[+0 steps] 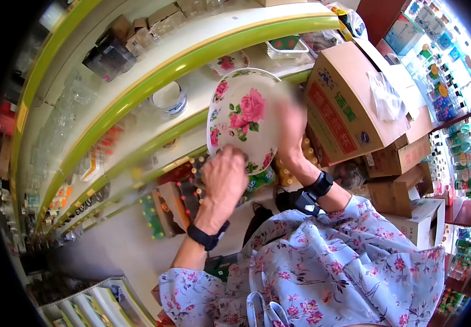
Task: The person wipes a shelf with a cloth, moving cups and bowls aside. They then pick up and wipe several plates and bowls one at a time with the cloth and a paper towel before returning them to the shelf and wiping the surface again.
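Observation:
A white plate (230,109) with pink roses and green leaves is tilted up before the shelves, its inner face toward me. My left hand (224,173) is closed at its lower left rim, fingers curled against the edge. On the plate's right side, my right hand (290,122) overlaps the rim, its fingers smeared by motion. Whether that hand grips the plate or something else cannot be made out. Just behind the plate, another rose-patterned dish (229,61) rests on the shelf.
Green-edged shelves (192,52) hold glassware and a white-and-blue bowl (169,99). A white plastic basket (285,48) stands behind the plate. Close on my right is a large cardboard box (350,103), with more cartons (393,191) below. Bottles (459,141) line the far-right racks.

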The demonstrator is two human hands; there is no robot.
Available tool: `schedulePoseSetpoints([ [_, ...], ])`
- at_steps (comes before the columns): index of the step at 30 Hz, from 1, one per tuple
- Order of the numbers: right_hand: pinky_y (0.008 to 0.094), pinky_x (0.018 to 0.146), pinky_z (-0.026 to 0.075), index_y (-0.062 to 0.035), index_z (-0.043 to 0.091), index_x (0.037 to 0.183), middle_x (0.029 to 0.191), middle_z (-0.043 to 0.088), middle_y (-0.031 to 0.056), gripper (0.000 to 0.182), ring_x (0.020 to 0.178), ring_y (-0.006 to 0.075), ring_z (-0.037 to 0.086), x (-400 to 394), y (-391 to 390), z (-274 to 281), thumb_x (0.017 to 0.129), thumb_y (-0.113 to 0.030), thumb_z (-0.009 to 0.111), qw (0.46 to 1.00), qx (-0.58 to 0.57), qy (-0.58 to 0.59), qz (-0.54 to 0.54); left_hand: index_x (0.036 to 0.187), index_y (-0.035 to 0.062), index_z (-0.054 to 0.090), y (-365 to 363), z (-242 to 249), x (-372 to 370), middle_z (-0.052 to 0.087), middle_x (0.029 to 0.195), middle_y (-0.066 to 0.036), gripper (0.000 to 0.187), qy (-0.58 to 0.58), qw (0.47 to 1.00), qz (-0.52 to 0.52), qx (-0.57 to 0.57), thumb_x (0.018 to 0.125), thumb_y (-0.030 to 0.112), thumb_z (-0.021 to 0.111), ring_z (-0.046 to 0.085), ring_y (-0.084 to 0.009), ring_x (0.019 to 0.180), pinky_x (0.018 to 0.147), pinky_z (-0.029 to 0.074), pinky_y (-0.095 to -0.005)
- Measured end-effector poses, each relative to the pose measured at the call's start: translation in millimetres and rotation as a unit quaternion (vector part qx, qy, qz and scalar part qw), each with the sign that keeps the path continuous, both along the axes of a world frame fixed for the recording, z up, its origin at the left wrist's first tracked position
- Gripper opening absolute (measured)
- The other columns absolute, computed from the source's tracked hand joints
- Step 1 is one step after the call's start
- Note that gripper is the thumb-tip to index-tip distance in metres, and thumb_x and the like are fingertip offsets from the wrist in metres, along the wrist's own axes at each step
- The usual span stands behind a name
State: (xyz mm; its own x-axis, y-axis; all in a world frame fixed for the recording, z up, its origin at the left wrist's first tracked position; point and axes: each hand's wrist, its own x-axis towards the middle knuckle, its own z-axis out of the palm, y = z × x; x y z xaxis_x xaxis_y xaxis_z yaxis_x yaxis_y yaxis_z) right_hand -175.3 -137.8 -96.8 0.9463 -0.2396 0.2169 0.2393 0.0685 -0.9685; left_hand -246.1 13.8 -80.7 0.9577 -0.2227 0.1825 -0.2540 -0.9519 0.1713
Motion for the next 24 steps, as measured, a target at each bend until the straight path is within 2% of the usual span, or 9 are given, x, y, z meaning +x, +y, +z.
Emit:
schedulePoseSetpoints([
  [5,0.0249,0.067,0.041,0.0025,0.061,0.103,0.079,0.056,-0.0009,0.035,0.076,0.0082,0.046,-8.8,4.5,17.8,0.097,-0.031,0.052,0.998,0.056,0.009,0.006,0.081,0.0066,0.068,-17.2,-6.6,2.4,0.065,0.093,-0.014,0.009,0.088,0.957,-0.019,-0.276,0.078,0.007,0.06,0.065,-0.0354,0.079,0.07,0.051,-0.0433],
  [11,0.0297,0.079,0.044,0.0021,0.058,0.116,0.094,0.061,0.0076,0.038,0.086,0.0153,0.054,-26.8,5.1,20.9,0.093,-0.027,0.052,0.994,-0.055,-0.078,0.043,0.099,0.0063,0.063,10.7,-1.9,2.2,0.065,0.097,-0.016,0.018,-0.005,0.99,0.124,-0.068,0.081,0.009,0.063,0.065,-0.0373,0.08,0.069,0.052,-0.0439],
  [12,0.0325,0.073,0.046,0.0032,0.057,0.117,0.091,0.058,0.0142,0.03,0.081,0.0231,0.056,-26.1,8.7,24.3,0.09,-0.01,0.055,0.983,-0.07,-0.166,0.042,0.098,0.0067,0.063,13.7,-2.6,4.3,0.065,0.093,-0.015,0.016,-0.077,0.983,0.122,-0.113,0.082,0.008,0.061,0.065,-0.0358,0.076,0.067,0.052,-0.0424],
  [13,0.0343,0.071,0.046,0.0032,0.058,0.116,0.092,0.06,0.0153,0.032,0.081,0.0251,0.057,-30.4,11.1,31.7,0.089,-0.015,0.055,0.975,-0.103,-0.191,0.046,0.096,0.007,0.062,15.6,-4.3,7.5,0.064,0.09,-0.015,0.014,-0.149,0.969,0.116,-0.161,0.083,0.006,0.059,0.065,-0.0344,0.073,0.065,0.053,-0.041],
  [15,0.0357,0.067,0.045,0.0023,0.059,0.115,0.093,0.061,0.015,0.039,0.078,0.0278,0.057,-32.8,16.5,36.6,0.082,-0.018,0.059,0.928,-0.158,-0.335,0.043,0.103,0.0043,0.062,11.7,-10.0,12.2,0.068,0.098,-0.014,0.016,-0.172,0.907,0.159,-0.349,0.088,0.011,0.062,0.068,-0.0272,0.082,0.072,0.054,-0.0365],
  [17,0.0375,0.066,0.045,0.0011,0.06,0.114,0.094,0.062,0.0145,0.048,0.075,0.0299,0.055,-38.8,19.7,44.3,0.071,-0.02,0.062,0.9,-0.199,-0.382,0.067,0.11,0.0033,0.06,9.5,-21.3,14.7,0.068,0.098,-0.009,0.022,-0.184,0.765,0.132,-0.603,0.091,0.013,0.062,0.066,-0.0212,0.088,0.076,0.054,-0.035],
  [18,0.0378,0.066,0.044,-0.0013,0.061,0.115,0.099,0.063,0.014,0.052,0.075,0.0299,0.054,-42.6,23.0,41.2,0.066,-0.018,0.062,0.913,-0.181,-0.355,0.081,0.107,-0.0019,0.062,15.7,-20.9,16.4,0.069,0.095,-0.006,0.021,-0.191,0.761,0.129,-0.607,0.09,0.011,0.063,0.067,-0.0168,0.078,0.07,0.053,-0.0283],
  [21,0.0365,0.071,0.045,-0.0046,0.062,0.117,0.106,0.064,0.012,0.05,0.08,0.0269,0.054,-58.5,30.6,43.2,0.069,-0.018,0.063,0.894,-0.246,-0.366,0.082,0.119,-0.0022,0.055,17.5,-21.9,-25.9,0.066,0.106,-0.01,0.032,-0.09,0.641,0.16,-0.746,0.092,0.014,0.061,0.066,-0.0204,0.086,0.081,0.053,-0.0317],
  [24,0.0366,0.087,0.046,-0.0169,0.068,0.115,0.115,0.064,0.0066,0.042,0.091,0.0232,0.054,-72.6,35.6,49.3,0.073,-0.022,0.068,0.859,-0.262,-0.439,0.029,0.125,-0.001,0.051,17.7,-6.8,-67.2,0.061,0.114,-0.012,0.037,-0.002,0.633,0.165,-0.756,0.093,0.018,0.058,0.061,-0.0215,0.096,0.087,0.05,-0.0339],
])
